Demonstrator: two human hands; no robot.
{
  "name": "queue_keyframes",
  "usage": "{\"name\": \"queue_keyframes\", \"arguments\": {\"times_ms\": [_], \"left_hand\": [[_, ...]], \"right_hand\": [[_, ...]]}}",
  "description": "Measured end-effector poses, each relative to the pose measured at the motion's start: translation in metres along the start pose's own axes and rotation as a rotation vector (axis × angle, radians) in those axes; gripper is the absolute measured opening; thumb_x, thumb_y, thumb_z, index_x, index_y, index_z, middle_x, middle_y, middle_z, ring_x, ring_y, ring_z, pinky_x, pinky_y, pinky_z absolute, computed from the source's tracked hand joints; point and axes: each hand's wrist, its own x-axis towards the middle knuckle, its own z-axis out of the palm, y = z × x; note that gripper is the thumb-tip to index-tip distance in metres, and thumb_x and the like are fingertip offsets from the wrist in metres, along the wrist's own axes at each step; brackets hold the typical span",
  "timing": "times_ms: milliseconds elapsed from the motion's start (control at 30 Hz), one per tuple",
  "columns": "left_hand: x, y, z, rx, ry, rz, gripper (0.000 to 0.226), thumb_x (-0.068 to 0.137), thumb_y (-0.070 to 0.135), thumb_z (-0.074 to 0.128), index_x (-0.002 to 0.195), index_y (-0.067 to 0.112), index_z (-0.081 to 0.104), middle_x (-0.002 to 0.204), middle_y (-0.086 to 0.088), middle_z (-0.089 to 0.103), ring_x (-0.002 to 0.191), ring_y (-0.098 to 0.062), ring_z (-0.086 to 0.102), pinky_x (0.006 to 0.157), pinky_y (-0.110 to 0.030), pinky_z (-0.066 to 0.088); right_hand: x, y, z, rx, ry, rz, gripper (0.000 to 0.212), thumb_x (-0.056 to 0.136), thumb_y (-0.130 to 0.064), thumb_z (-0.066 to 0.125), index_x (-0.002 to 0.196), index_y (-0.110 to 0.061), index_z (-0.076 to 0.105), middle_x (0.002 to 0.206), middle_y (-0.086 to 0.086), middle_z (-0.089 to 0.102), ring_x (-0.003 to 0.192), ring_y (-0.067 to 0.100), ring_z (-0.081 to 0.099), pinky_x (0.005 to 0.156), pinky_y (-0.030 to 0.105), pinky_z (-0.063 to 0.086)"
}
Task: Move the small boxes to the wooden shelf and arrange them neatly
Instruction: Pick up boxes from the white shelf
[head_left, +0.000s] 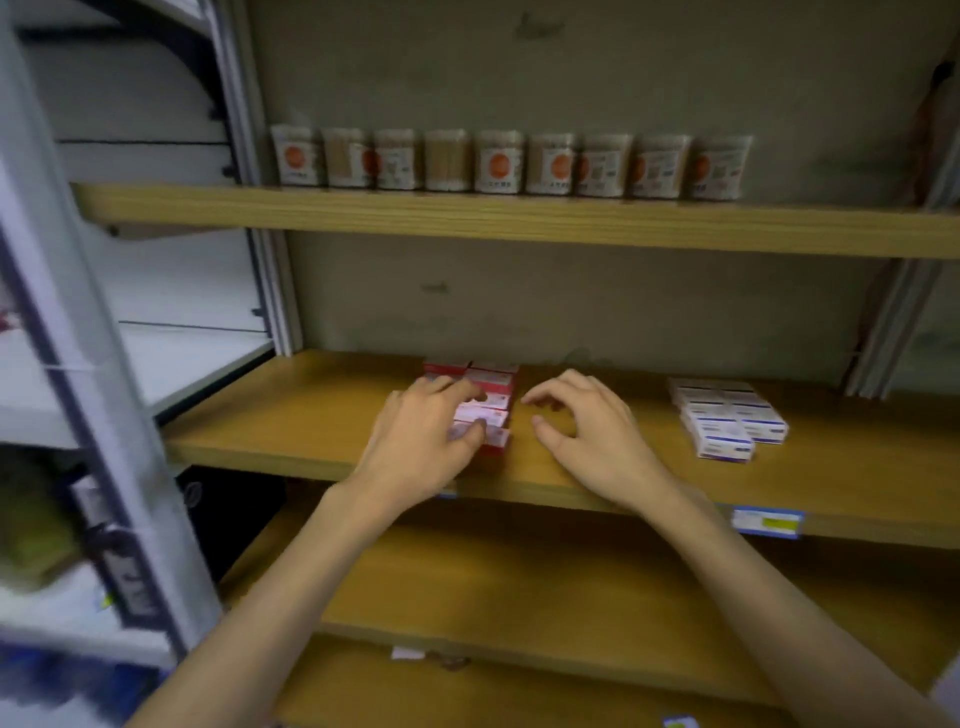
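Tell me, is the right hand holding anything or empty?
Empty: the right hand hovers beside the red boxes, fingers loosely curled around nothing.

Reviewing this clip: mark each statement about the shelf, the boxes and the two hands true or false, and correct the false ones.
1. The left hand rests on the red and white boxes. True.
2. The right hand grips a blue and white box. False: it holds nothing, and the blue and white boxes lie apart, to its right.
3. Both groups of boxes lie on the middle wooden shelf. True.
4. The upper shelf is bare. False: a row of packets stands on it.
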Motion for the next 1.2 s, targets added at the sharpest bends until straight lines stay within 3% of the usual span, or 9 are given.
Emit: {"name": "queue_keyframes", "arguments": {"times_ms": [167,367,500,633,900,1200], "left_hand": [[-0.052,-0.075,-0.052,-0.007,0.07,-0.05,0.029,0.093,0.04,0.057,0.119,0.031,0.063,0.117,0.012,0.065,0.11,-0.016,0.059,0.087,-0.04,0.048],[-0.117,-0.17,-0.123,-0.042,0.117,-0.081,0.026,0.095,0.04,0.054,0.119,0.032,0.062,0.112,0.015,0.061,0.101,-0.008,0.056,0.084,-0.034,0.048],[-0.145,-0.242,-0.16,-0.038,0.113,-0.109,0.027,0.096,0.04,0.054,0.121,0.033,0.061,0.109,0.015,0.059,0.096,-0.007,0.057,0.077,-0.03,0.049],[-0.164,-0.312,-0.192,0.034,0.107,-0.15,0.028,0.095,0.044,0.053,0.12,0.035,0.061,0.113,0.014,0.062,0.101,-0.011,0.06,0.08,-0.036,0.052],[-0.167,-0.439,-0.236,0.151,0.028,-0.209,0.039,0.094,0.051,0.047,0.129,0.037,0.057,0.125,0.009,0.063,0.109,-0.013,0.06,0.088,-0.042,0.052],[-0.145,-0.577,-0.251,0.17,0.004,-0.264,0.038,0.096,0.052,0.048,0.131,0.037,0.056,0.133,0.009,0.059,0.113,-0.012,0.058,0.096,-0.039,0.052]], "right_hand": [[0.016,-0.088,0.057,0.142,-0.027,-0.089,0.014,0.092,-0.025,0.065,0.105,-0.028,0.068,0.1,-0.013,0.061,0.095,0.007,0.055,0.084,0.03,0.048],[0.031,-0.208,0.113,0.245,-0.079,-0.145,0.015,0.093,-0.026,0.065,0.107,-0.029,0.069,0.099,-0.016,0.062,0.091,0.002,0.06,0.078,0.027,0.053],[0.048,-0.282,0.156,0.264,-0.09,-0.186,0.016,0.091,-0.026,0.064,0.106,-0.029,0.068,0.099,-0.014,0.063,0.089,0.003,0.062,0.076,0.03,0.056],[0.069,-0.346,0.198,0.28,-0.1,-0.2,0.018,0.091,-0.027,0.063,0.109,-0.028,0.068,0.098,-0.014,0.062,0.087,0.003,0.062,0.076,0.03,0.056],[0.145,-0.439,0.271,0.332,-0.155,-0.185,0.02,0.091,-0.025,0.063,0.11,-0.027,0.07,0.108,-0.009,0.064,0.087,0.002,0.064,0.08,0.021,0.051],[0.241,-0.501,0.361,0.264,-0.207,-0.185,0.022,0.09,-0.025,0.061,0.11,-0.028,0.068,0.109,-0.009,0.067,0.09,0.01,0.063,0.086,0.034,0.055]]}}
